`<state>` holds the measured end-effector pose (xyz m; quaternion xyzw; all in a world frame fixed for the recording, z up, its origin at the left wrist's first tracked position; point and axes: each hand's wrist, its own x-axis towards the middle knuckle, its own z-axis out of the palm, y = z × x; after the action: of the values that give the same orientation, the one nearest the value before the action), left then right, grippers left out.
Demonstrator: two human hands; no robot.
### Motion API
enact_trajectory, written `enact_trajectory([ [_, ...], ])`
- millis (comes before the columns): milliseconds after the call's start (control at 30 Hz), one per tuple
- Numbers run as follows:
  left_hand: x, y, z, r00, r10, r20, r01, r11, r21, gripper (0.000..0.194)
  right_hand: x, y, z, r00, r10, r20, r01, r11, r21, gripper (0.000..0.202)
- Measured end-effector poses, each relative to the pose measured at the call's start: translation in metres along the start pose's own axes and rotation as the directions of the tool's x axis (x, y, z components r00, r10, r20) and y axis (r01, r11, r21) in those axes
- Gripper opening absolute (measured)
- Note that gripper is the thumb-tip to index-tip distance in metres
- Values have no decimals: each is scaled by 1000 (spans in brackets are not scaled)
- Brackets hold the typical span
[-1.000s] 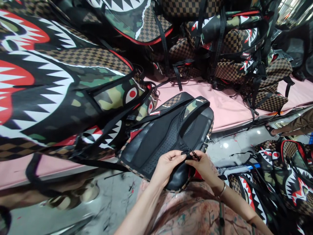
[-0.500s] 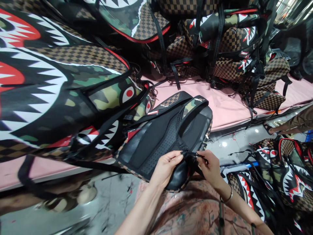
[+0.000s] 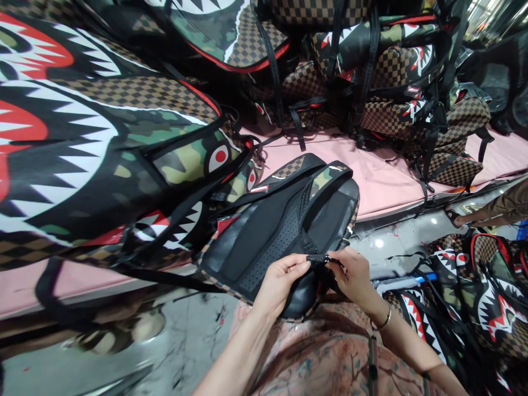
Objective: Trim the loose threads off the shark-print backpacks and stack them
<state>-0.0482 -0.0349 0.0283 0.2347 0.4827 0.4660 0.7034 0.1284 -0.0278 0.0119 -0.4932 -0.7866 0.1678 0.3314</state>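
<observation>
A black backpack (image 3: 268, 236) with checkered edging lies back panel up, partly on the pink table and partly against my lap. Its padded shoulder straps face me. My left hand (image 3: 284, 275) pinches a short stretch of black strap (image 3: 317, 258) above the lower end of the pack. At the strap's other end, the fingers of my right hand (image 3: 350, 275) are closed on it, beside a small dark piece that could be a buckle. The fingertips partly cover this piece, so its shape is unclear.
Large backpacks with shark-mouth print (image 3: 82, 148) are piled at the left. More checkered bags (image 3: 396, 71) hang over the pink tabletop (image 3: 342, 159) at the back. Other backpacks (image 3: 490, 291) sit on the floor at right. A person's leg (image 3: 495, 206) shows at the right edge.
My hands stay almost in place. The strap between them now lies straighter, and my right fingers have shifted slightly along it. The view has moved a little.
</observation>
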Motion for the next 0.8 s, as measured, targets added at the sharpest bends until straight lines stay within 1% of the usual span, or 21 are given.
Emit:
enact_trajectory([
  [133,1,1,0,1000,-6,-8,6,1000,2,20,1,4,3,1000,-15,3,15,1000,-21,19],
  [167,1,2,-1,1000,-23,2,23,1000,-4,21,1,4,4,1000,0,6,0,1000,13,18],
  [233,3,2,-3,996,-78,33,79,997,-21,24,3,6,7,997,78,13,-79,985,152,15],
  [300,5,3,-6,989,-134,61,136,990,-33,25,5,7,11,979,198,45,-201,922,331,14],
  [367,8,2,-9,985,-163,66,165,985,-39,26,7,9,15,947,309,85,-312,826,470,15],
  [433,11,2,-12,984,-171,54,174,983,-52,26,8,11,18,918,380,111,-376,750,545,15],
  [467,12,2,-14,983,-175,50,178,982,-60,26,9,12,18,908,404,112,-393,726,564,15],
  [533,13,2,-15,983,-180,47,183,980,-74,26,8,12,17,899,425,105,-403,708,580,15],
  [567,14,1,-15,983,-179,47,183,980,-75,25,7,12,16,901,422,99,-398,715,575,16],
  [633,15,1,-15,983,-175,47,179,981,-75,25,3,11,13,917,391,82,-372,761,531,15],
  [733,14,0,-14,983,-178,54,182,980,-79,25,-5,8,6,956,291,46,-286,879,381,15],
  [800,14,-1,-12,981,-186,60,190,979,-78,24,-10,7,1,978,209,27,-209,940,268,15],
])
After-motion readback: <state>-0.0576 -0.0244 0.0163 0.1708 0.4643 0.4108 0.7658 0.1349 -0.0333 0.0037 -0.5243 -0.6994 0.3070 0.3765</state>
